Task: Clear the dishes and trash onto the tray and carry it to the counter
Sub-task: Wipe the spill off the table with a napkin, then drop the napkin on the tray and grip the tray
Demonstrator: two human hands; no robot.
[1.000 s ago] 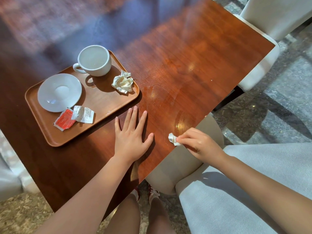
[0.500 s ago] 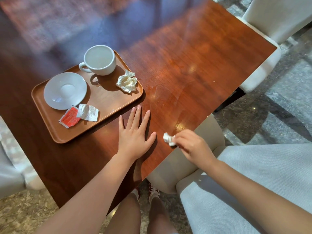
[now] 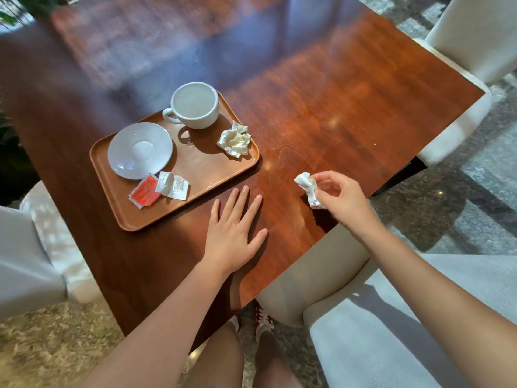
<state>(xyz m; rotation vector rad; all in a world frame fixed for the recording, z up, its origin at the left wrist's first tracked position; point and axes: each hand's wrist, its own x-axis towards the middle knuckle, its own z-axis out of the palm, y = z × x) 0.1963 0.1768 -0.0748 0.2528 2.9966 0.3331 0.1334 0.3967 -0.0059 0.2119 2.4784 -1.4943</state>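
A brown tray point(image 3: 208, 175) lies on the wooden table point(image 3: 349, 107). On it stand a white cup point(image 3: 194, 104) and a white saucer point(image 3: 140, 149), with a crumpled napkin point(image 3: 235, 140), a red packet point(image 3: 145, 191) and a torn white packet point(image 3: 173, 184). My left hand point(image 3: 233, 229) rests flat on the table, fingers spread, just below the tray's near edge. My right hand point(image 3: 340, 196) pinches a small crumpled tissue point(image 3: 307, 186) above the table, to the right of the tray.
White upholstered chairs stand at the far right point(image 3: 475, 37), at the near right point(image 3: 391, 317) and at the left point(image 3: 30, 261). The table's near-right edge runs diagonally under my right wrist. My legs and shoes show below the table.
My right hand has lifted the small tissue off the table edge and carried it up and left toward the tray. My left hand has stayed flat on the table.
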